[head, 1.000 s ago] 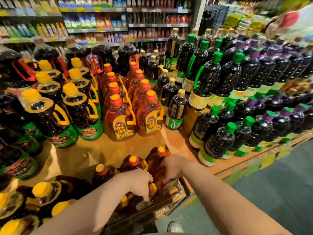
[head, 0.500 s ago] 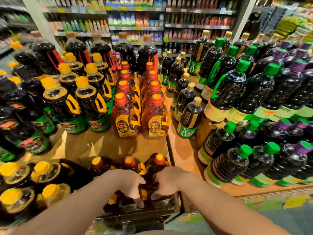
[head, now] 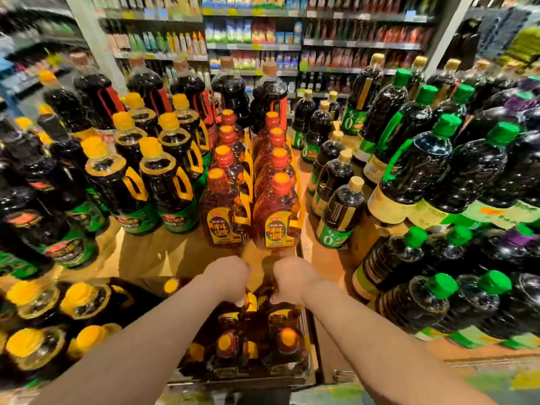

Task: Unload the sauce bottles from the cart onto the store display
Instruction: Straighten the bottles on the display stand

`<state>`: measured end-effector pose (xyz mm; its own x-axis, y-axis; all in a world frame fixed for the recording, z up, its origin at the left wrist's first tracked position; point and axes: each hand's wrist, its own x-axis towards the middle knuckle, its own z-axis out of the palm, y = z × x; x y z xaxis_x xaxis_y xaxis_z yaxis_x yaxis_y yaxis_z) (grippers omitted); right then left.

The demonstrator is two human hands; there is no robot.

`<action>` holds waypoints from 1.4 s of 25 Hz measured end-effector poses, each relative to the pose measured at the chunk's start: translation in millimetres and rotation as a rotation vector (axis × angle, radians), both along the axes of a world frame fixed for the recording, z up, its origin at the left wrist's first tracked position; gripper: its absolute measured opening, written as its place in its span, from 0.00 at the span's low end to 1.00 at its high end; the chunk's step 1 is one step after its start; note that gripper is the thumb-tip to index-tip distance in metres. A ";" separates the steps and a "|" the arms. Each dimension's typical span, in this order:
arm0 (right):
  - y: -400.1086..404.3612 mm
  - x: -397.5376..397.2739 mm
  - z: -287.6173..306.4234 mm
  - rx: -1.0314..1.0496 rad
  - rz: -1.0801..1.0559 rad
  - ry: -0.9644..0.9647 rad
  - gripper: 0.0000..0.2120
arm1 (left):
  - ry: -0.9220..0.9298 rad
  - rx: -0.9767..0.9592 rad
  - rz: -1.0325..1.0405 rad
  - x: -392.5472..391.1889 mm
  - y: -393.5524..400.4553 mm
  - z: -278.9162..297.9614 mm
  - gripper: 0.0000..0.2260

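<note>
Both fists clenched: left hand [head: 229,277] and right hand [head: 293,279] seemingly each lifting an upright cooking-wine bottle [head: 264,270], display gap [head: 175,252] straight ahead.

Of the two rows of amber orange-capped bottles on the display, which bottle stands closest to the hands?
The front bottle of the right-hand row, directly above the right hand. Its yellow label faces the camera; its neighbour, the front bottle of the left row, sits slightly farther back.
</note>
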<state>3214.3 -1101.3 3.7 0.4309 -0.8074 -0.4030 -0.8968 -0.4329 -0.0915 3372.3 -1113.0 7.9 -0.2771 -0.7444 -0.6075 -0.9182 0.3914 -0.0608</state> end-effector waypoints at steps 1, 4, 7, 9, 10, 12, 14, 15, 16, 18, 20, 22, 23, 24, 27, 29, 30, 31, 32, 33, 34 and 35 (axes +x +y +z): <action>-0.3 2.4 -5.9 0.003 0.037 0.036 0.14 | -0.002 0.003 -0.050 -0.7 -0.1 -2.2 0.21; 10.1 5.8 -22.7 -0.003 0.094 0.117 0.14 | 0.017 0.036 -0.036 6.9 7.8 -16.4 0.11; 17.6 5.4 -23.1 0.009 0.012 0.071 0.15 | 0.023 0.004 -0.034 18.5 18.0 -33.1 0.12; 14.8 7.6 -18.1 0.038 -0.004 0.071 0.16 | 0.019 -0.002 -0.064 21.5 11.4 -39.2 0.16; 12.1 8.2 -15.6 0.056 0.001 0.082 0.17 | 0.017 -0.002 -0.077 22.3 6.6 -39.9 0.17; 7.3 8.4 -13.3 0.103 0.019 0.095 0.19 | 0.026 0.002 -0.118 23.2 0.4 -36.3 0.18; 4.6 8.0 -10.3 0.130 0.081 0.104 0.21 | 0.037 0.008 -0.159 27.1 -3.3 -33.1 0.23; 5.0 7.6 -9.0 0.130 0.114 0.101 0.20 | 0.044 0.021 -0.178 28.9 -3.7 -30.7 0.24; 6.6 7.0 -8.9 0.129 0.143 0.097 0.18 | 0.047 0.038 -0.207 29.4 -1.5 -27.5 0.24; 8.7 5.9 -11.4 0.111 0.187 0.100 0.15 | 0.026 0.064 -0.270 29.0 3.5 -27.8 0.24; 8.6 6.0 -11.8 0.106 0.199 0.108 0.14 | 0.015 0.068 -0.280 28.1 6.8 -28.1 0.25; 6.1 6.4 -14.3 0.125 0.186 0.112 0.15 | 0.019 0.069 -0.270 29.2 10.7 -24.0 0.28; 4.3 7.1 -14.0 0.137 0.183 0.122 0.17 | 0.063 0.083 -0.237 32.3 12.3 -20.8 0.30; 3.4 7.5 -12.8 0.159 0.175 0.139 0.19 | 0.138 0.117 -0.164 36.2 14.5 -13.4 0.33; -0.3 12.0 -2.9 0.197 0.103 0.164 0.28 | 0.309 0.089 0.044 59.4 10.0 16.4 0.35; 1.0 26.2 8.4 0.060 0.082 0.062 0.31 | 0.210 -0.026 0.086 85.5 2.8 34.5 0.28; 3.1 36.3 12.0 -0.004 0.088 -0.019 0.32 | 0.138 -0.049 0.097 97.8 1.5 36.8 0.25; 6.3 47.5 14.3 -0.017 0.098 -0.097 0.33 | 0.082 -0.033 0.107 107.8 3.0 34.3 0.24; 10.2 61.4 14.3 0.006 0.115 -0.147 0.33 | 0.054 0.006 0.123 116.8 6.2 27.4 0.22; 15.2 75.1 11.8 0.046 0.138 -0.161 0.33 | 0.042 0.040 0.137 122.9 10.4 18.4 0.21; 19.7 87.7 6.1 0.073 0.166 -0.133 0.32 | 0.036 0.048 0.130 126.3 14.4 9.9 0.20; 22.8 99.0 0.4 0.082 0.199 -0.065 0.29 | 0.033 0.042 0.106 127.7 15.6 0.9 0.19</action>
<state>3313.3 -1078.5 4.0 0.6055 -0.6697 -0.4300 -0.7856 -0.5893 -0.1886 3500.1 -1097.4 8.8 -0.2191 -0.7445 -0.6307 -0.9557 0.2940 -0.0151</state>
